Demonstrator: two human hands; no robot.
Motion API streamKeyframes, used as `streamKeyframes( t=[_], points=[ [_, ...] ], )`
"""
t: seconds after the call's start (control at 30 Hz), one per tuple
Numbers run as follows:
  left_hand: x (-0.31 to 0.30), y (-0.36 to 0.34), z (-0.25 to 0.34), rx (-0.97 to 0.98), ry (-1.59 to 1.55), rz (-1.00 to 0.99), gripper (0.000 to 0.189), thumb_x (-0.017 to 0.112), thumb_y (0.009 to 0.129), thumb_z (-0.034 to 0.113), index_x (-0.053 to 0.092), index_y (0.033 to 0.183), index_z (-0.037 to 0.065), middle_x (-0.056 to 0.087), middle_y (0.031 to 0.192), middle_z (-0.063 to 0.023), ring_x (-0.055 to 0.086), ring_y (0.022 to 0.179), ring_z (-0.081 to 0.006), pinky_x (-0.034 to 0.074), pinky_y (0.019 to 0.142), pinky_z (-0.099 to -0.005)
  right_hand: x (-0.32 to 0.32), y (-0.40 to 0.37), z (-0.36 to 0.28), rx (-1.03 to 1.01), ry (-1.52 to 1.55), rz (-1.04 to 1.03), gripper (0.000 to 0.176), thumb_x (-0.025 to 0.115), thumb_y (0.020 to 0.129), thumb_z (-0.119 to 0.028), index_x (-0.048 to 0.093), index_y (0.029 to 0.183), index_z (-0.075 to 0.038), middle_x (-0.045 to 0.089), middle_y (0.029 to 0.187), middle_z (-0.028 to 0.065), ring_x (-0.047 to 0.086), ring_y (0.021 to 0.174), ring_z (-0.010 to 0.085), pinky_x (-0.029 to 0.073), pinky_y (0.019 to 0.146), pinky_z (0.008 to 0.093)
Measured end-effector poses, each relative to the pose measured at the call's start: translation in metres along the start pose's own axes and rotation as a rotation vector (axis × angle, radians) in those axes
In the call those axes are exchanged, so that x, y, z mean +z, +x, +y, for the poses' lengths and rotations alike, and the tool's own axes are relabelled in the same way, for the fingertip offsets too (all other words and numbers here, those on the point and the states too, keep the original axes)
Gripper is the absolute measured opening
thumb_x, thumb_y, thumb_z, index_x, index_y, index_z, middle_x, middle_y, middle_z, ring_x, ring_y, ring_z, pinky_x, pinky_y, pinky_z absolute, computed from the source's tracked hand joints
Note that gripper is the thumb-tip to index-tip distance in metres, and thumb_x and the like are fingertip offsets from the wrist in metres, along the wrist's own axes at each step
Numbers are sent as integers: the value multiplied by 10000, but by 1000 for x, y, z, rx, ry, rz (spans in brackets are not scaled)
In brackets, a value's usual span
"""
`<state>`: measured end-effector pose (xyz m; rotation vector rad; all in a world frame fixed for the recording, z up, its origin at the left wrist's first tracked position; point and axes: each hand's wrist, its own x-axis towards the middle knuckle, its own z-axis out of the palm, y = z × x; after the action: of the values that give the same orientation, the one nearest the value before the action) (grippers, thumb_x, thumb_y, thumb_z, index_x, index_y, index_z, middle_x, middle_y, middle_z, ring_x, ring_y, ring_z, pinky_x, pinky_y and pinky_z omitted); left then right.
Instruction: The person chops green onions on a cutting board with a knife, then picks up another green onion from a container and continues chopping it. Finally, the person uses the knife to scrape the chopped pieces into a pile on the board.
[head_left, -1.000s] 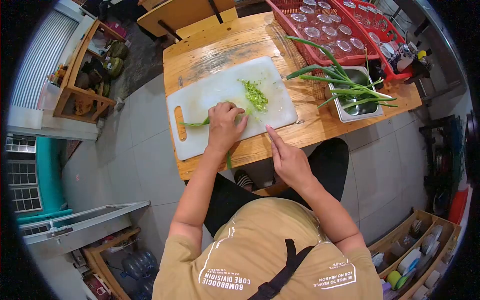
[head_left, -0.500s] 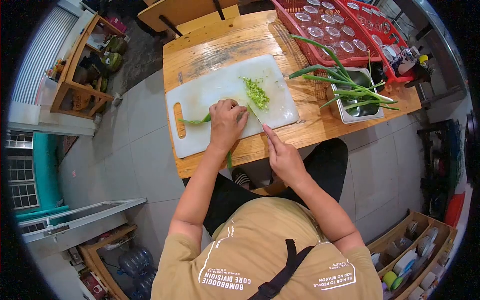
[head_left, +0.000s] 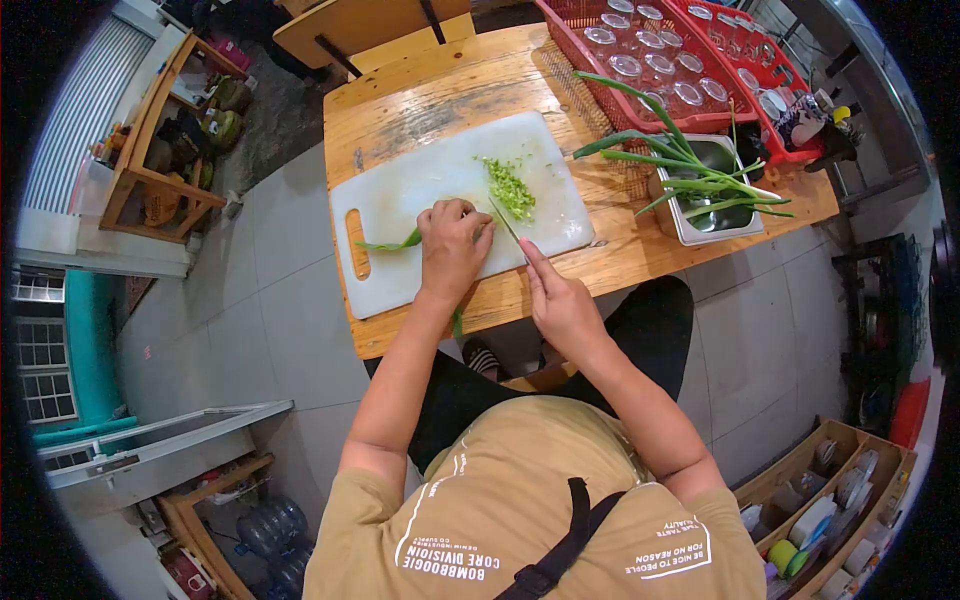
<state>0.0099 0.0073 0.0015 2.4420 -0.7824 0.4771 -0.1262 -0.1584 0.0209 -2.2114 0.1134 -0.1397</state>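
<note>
A white cutting board [head_left: 400,190] lies on the wooden table. My left hand [head_left: 453,245] is closed on green onions [head_left: 393,244], pressing them to the board; their leafy ends stick out to the left and hang below the hand past the table edge. In my right hand [head_left: 560,305] is a knife [head_left: 507,222], its blade angled up and left beside my left fingertips. Just beyond the blade sits a pile of chopped green onion [head_left: 510,190], with loose bits scattered at its far side.
Whole green onions lie across a metal container [head_left: 745,232] at the table's right. Behind it, a red basket [head_left: 580,75] holds several upturned glasses, and another red basket [head_left: 800,85] stands beside it. A wooden chair [head_left: 370,35] is at the far edge.
The view has shifted slightly. The knife blade has moved a little beside my left fingertips; my left hand keeps its hold on the green onions.
</note>
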Motion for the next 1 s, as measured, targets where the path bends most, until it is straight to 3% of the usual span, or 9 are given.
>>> streamKeyframes(
  t=[1.0],
  points=[
    [7,-3,-6,-51,10,28,87,791,853,175,790,905,105,685,1017,-74,617,1054,-279,399,1015,-464,11,-9,-5,-27,-80,-19,497,553,1095,-206,502,1588,-180,653,704,284,653,641,485,510,631,599]
  ],
)
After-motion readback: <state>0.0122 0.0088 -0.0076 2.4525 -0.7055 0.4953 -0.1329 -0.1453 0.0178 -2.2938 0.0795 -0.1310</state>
